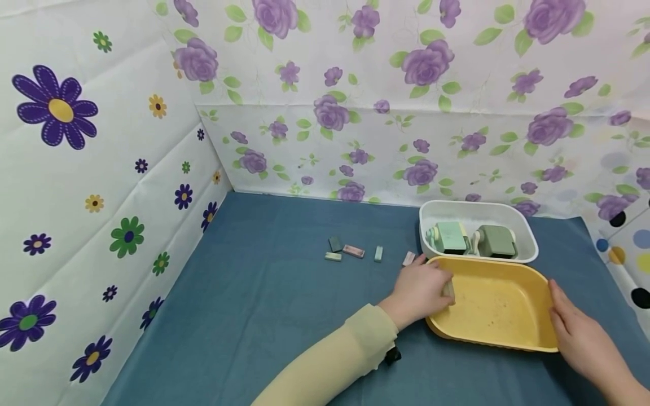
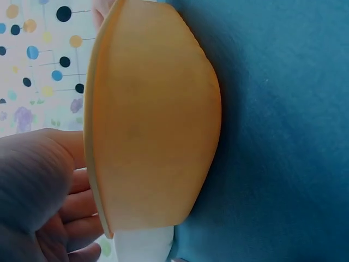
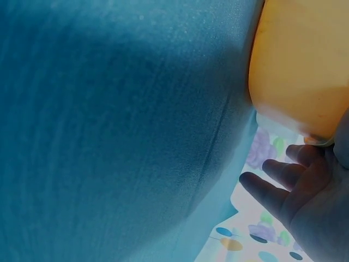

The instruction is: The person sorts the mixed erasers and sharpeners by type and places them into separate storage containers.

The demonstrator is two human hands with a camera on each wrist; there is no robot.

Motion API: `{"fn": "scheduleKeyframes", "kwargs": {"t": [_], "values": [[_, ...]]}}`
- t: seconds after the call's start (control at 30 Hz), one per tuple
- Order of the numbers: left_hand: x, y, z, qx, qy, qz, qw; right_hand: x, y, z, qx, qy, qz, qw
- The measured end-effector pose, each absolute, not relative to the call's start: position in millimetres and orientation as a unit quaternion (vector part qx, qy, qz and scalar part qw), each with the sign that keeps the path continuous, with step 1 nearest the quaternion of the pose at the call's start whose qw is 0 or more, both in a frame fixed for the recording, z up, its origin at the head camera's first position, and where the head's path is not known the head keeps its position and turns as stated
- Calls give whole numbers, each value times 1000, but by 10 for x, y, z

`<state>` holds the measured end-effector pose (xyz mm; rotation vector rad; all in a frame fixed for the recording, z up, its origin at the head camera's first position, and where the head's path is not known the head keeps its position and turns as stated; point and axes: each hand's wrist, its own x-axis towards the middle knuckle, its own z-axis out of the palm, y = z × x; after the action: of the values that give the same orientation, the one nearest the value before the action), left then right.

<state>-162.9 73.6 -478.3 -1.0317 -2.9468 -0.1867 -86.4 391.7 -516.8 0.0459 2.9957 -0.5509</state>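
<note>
My left hand [image 1: 418,290] reaches over the left rim of a yellow plastic basin [image 1: 495,301] and pinches a small olive-grey block [image 1: 449,291] between thumb and fingers. The left wrist view shows that hand behind the rim of the basin [image 2: 155,120], which hides the block. At the basin's right end, my right hand [image 1: 584,332] holds the rim with thumb and forefinger. Its other fingers [image 3: 264,191] stretch out past the rim in the right wrist view. Both hands are at the basin, on the blue cloth.
Behind the basin stands a white tray [image 1: 532,248] with a mint crank sharpener [image 1: 451,237] and a grey-green one [image 1: 496,241]. Small eraser-like blocks lie left of it: dark green [image 1: 335,243], pale green [image 1: 333,256], pink [image 1: 354,251], mint [image 1: 378,254], pale pink [image 1: 408,258].
</note>
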Motion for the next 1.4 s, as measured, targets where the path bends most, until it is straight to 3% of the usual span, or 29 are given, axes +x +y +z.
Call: {"fn": "scheduleKeyframes", "kwargs": {"t": [0.27,0.53,0.8,1.4], "values": [[-1670,883,-4811,-355,-934,31,8,-867,3943,-5180,6,983,-179,44],[-1663,1000,-4779,-343,-937,67,-13,-857,3944,-5162,10,983,-175,47],[-1652,1018,-4797,-349,-935,61,5,-852,3926,-5162,18,983,-174,58],[-1652,1173,-4847,-326,-935,137,-16,-857,3929,-5163,13,984,-172,51]]}}
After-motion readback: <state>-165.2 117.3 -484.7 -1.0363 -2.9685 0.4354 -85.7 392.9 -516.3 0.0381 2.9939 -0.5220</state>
